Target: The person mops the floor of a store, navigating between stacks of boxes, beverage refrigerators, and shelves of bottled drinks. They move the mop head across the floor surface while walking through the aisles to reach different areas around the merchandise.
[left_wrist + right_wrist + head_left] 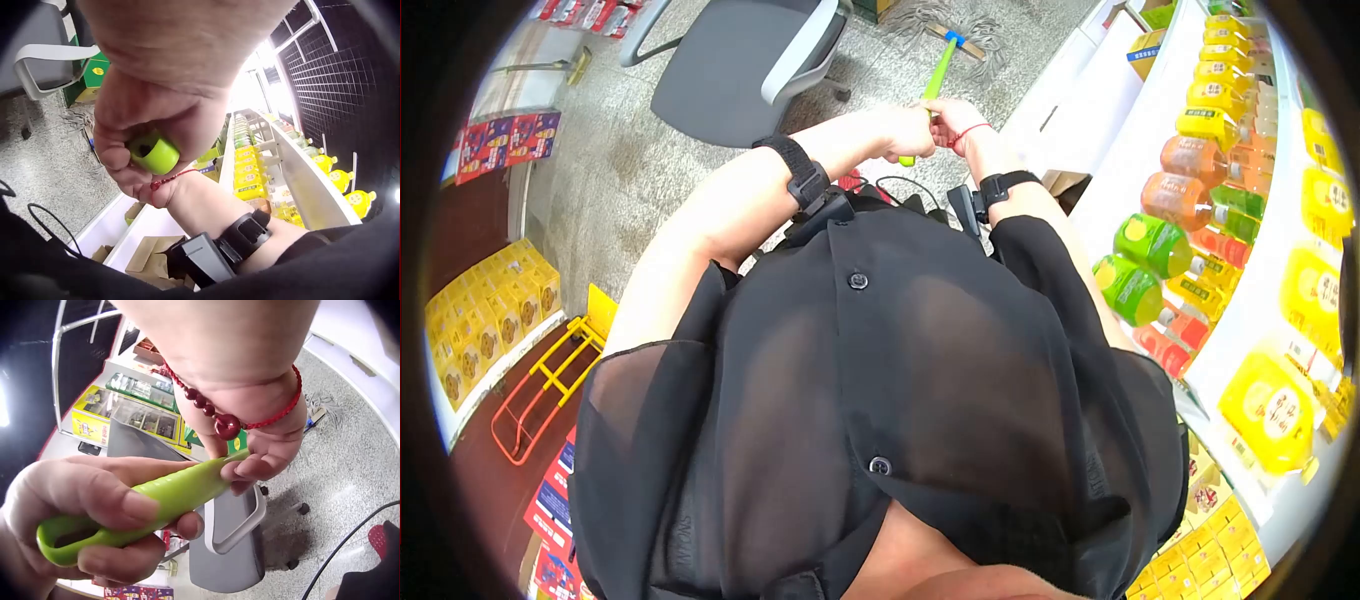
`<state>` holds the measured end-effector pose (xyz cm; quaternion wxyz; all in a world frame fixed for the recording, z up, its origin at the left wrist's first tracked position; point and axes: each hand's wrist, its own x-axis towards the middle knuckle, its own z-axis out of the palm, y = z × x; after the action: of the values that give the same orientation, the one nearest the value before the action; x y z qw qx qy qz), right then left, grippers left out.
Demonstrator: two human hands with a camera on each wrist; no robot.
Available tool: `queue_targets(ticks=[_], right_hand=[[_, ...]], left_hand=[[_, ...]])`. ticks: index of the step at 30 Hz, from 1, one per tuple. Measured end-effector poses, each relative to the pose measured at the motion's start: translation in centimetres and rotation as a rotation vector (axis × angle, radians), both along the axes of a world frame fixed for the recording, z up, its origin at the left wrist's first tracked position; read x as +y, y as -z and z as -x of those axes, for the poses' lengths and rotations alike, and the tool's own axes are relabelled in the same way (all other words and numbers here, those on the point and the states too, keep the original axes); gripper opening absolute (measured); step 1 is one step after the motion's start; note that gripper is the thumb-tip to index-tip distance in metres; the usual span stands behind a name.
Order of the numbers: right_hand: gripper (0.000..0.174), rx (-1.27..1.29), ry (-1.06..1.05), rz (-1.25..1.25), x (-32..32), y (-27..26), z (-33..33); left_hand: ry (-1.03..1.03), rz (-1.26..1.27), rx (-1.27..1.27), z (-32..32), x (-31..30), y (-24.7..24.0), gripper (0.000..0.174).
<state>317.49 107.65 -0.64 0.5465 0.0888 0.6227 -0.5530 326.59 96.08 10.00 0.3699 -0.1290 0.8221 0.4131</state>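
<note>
Both hands hold a mop by its bright green handle point(938, 78) in front of the body. The left hand point(908, 133) grips the end of the handle, with its thumb along the top and fingers curled underneath in the right wrist view. Its hollow green end point(160, 156) sticks out of that fist in the left wrist view. Farther along, the right hand point(275, 450), with a red beaded bracelet point(228, 426) at its wrist, has its fingers curled round the handle. The mop head point(990, 45), with grey strands and a blue joint, lies on the floor ahead.
A grey chair point(745, 75) with white armrests stands ahead to the left. Shelves with drink bottles point(1155, 245) run along the right. A yellow hand cart point(550, 375) and yellow boxes point(495, 310) are at the left. A black cable point(340, 550) hangs near the body.
</note>
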Motion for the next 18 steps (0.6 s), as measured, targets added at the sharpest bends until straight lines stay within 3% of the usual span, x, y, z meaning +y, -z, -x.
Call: queue_targets(ticks=[5,10,13,18], right_hand=[[0.023,0.073,0.121,-0.052,-2.1,-1.0,2.7],[0.023,0.098,0.113,-0.092,-4.9,-1.8,7.2],[0.023,0.083,0.126,-0.094,-5.5,-3.5,9.7],[0.028,-0.025,0.231,0.024,-4.0,-0.9,14.4]], left_hand=[[0.052,-0.149,0.021,4.1,-2.2,0.7,0.039],[0.056,-0.145,0.043,9.1,-5.3,-2.9,0.029],[0.077,-0.182,-0.035,12.2,-5.7,-1.4,0.029],[0.121,-0.163,-0.025,17.7,-4.8,-0.2,0.031]])
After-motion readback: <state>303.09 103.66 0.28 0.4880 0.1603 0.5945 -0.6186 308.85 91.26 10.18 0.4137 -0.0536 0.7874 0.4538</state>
